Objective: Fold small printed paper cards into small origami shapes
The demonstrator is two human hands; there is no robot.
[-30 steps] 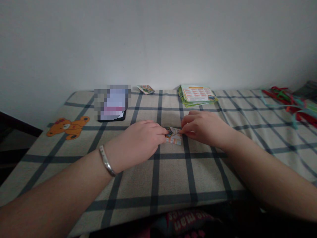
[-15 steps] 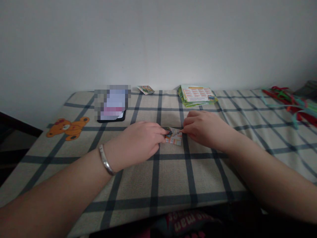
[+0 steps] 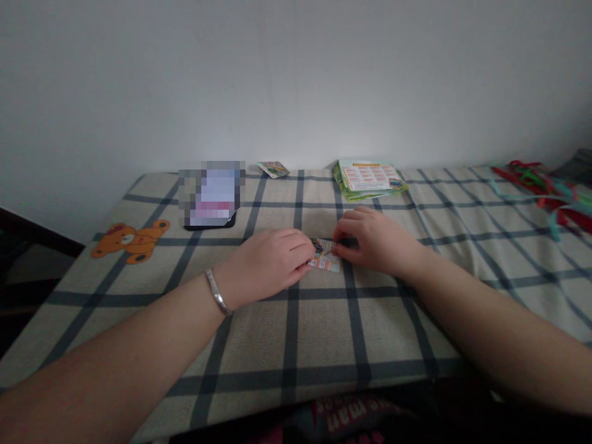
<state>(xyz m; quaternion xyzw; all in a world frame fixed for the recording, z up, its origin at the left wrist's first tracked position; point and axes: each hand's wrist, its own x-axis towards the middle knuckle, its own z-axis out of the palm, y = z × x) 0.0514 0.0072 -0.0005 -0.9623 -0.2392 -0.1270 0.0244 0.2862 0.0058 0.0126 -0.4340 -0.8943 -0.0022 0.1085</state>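
Observation:
A small printed paper piece (image 3: 327, 262) with folds in it lies on the checked tablecloth (image 3: 319, 327), between my two hands. My left hand (image 3: 282, 256), with a silver bangle at the wrist, pinches the paper's left edge; the fingertips are partly hidden behind the knuckles. From the right, my right hand (image 3: 363, 237) has thumb and finger pressed together on the paper's upper right corner. The paper shows orange and white print and a dark picture near its left side.
Along the back stand a phone (image 3: 215, 191) with a blurred screen, a folded paper piece (image 3: 274, 169) and a stack of printed sheets (image 3: 370, 177). An orange bear cutout (image 3: 132, 242) lies left. Red and green ribbons (image 3: 531, 179) are at the far right.
My left hand has shifted slightly right, its fingers closing on the paper's edge. My right hand has moved slightly left, its fingertips now over the paper's corner. The view has shifted a little.

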